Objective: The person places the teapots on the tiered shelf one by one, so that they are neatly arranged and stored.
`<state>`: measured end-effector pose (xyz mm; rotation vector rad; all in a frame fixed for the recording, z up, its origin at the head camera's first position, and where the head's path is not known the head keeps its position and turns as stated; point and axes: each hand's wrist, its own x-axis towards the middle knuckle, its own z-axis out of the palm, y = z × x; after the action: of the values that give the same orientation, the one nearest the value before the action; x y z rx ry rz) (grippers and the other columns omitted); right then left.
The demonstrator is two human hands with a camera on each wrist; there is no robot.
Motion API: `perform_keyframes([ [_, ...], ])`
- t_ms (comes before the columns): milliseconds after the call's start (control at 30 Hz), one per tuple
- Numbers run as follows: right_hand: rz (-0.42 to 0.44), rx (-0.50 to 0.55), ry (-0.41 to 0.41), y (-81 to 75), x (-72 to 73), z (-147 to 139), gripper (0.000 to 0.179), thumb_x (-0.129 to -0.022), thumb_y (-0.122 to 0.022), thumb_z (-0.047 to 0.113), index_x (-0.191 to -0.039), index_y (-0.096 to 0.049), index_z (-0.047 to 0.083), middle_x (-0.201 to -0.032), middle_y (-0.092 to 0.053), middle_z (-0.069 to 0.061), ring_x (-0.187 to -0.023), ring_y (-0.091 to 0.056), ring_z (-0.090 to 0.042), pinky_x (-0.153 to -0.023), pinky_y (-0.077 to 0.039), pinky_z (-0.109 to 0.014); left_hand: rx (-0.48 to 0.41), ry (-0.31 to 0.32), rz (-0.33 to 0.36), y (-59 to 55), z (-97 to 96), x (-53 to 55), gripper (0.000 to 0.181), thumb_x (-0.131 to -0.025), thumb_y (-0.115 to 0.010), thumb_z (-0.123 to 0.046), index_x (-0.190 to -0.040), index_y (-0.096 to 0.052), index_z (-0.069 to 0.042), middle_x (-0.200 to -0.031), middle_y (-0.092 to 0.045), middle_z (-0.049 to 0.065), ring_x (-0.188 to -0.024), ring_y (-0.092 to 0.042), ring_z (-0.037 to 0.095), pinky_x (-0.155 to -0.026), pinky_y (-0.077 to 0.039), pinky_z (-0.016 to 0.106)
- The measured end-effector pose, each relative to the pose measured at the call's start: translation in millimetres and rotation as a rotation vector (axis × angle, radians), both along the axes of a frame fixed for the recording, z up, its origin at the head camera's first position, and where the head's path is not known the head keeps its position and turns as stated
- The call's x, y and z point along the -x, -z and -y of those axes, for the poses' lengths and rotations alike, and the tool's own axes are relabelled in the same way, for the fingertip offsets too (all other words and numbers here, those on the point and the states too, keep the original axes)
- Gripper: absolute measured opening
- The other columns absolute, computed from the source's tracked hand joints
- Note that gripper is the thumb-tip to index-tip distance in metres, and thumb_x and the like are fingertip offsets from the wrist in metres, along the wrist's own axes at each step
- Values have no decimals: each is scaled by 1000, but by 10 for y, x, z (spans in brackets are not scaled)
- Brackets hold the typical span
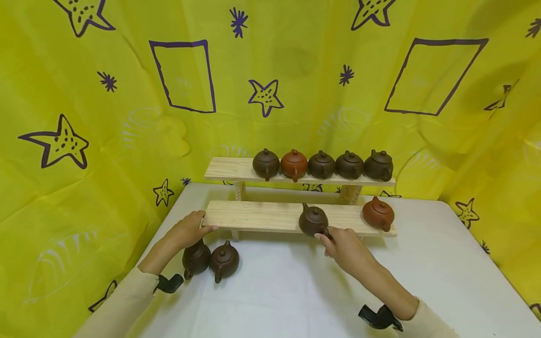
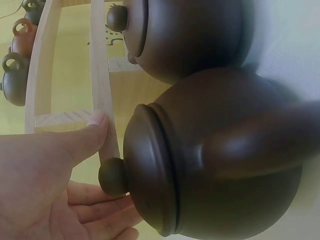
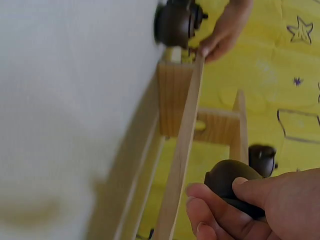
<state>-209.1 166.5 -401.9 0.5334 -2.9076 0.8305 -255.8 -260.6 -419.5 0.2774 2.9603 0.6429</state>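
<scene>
My right hand pinches the handle of a dark brown teapot, spout pointing away, at the front of the lower board of a two-tier wooden shelf. Whether its base touches the board cannot be told. At the board's left end my left hand grips the wood, the thumb on its edge in the left wrist view. Just below that hand, on the table, stand two more dark teapots, one partly behind the hand and the other beside it. A reddish-brown teapot sits at the lower board's right end.
Along the upper board stand several teapots in a row, dark ones and one orange-brown teapot. A white cloth covers the table. Behind and at the sides hangs a yellow curtain with drawn stars.
</scene>
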Motion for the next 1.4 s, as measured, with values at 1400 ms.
perform_keyframes([
  [1400,-43,-69,213,74,352,-640,42,-107,-63,24,-71,-56,5,-59,-55,-3,-54,-53,-21,-52,-41,-35,-25,10,5,-41,-34,-8,64,-103,-70,-28,-135,-48,22,-127,-61,37,-115,-63,47,-100,-52,61],
])
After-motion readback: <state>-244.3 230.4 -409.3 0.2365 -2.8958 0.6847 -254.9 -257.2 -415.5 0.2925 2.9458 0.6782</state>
